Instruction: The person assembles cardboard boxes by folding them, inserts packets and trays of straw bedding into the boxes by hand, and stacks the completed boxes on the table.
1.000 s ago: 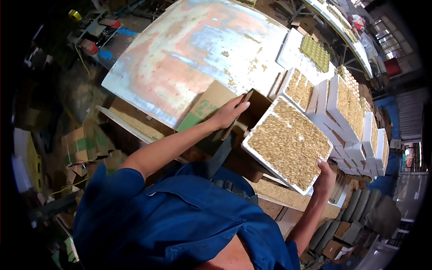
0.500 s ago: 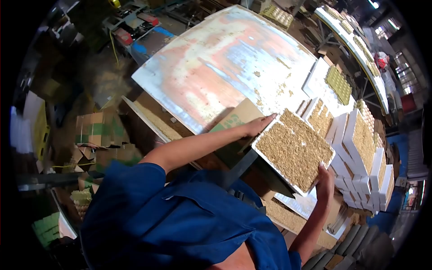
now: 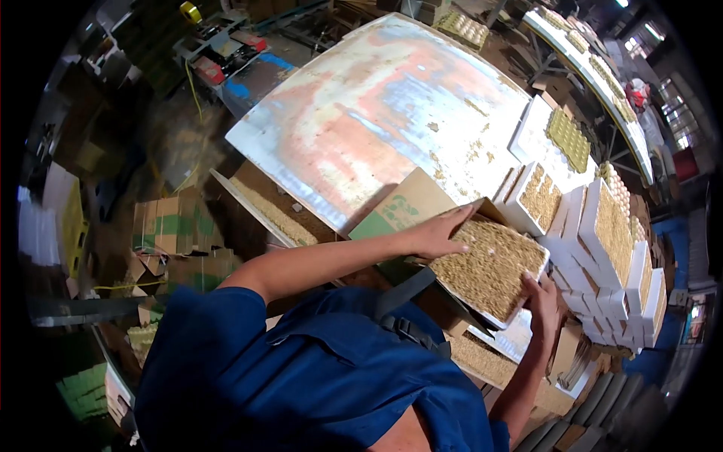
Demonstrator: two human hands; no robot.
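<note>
A white foam tray (image 3: pixel 493 270) full of golden husks sits tilted within the opening of a cardboard box (image 3: pixel 399 202) with green print. My left hand (image 3: pixel 438 235) is at the tray's upper left edge, its thumb over the husks and its fingers along a raised box flap; part of its grip is hidden. On the right, my right hand (image 3: pixel 544 297) grips the tray's white rim, thumb on top. The box flaps partly cover the tray's left and lower sides.
A large paint-worn table (image 3: pixel 361 105) lies ahead. Stacked foam trays (image 3: pixel 602 233) of husks stand close on the right. Behind them are a green egg tray (image 3: pixel 568 140) and eggs (image 3: pixel 614 187). Folded cartons (image 3: pixel 173 226) lie at left, and a long table (image 3: pixel 602 83) stands far right.
The tray has moved down into the box, and its left rim is now hidden. My left hand has shifted further over its edge. A box flap now stands up behind the tray.
</note>
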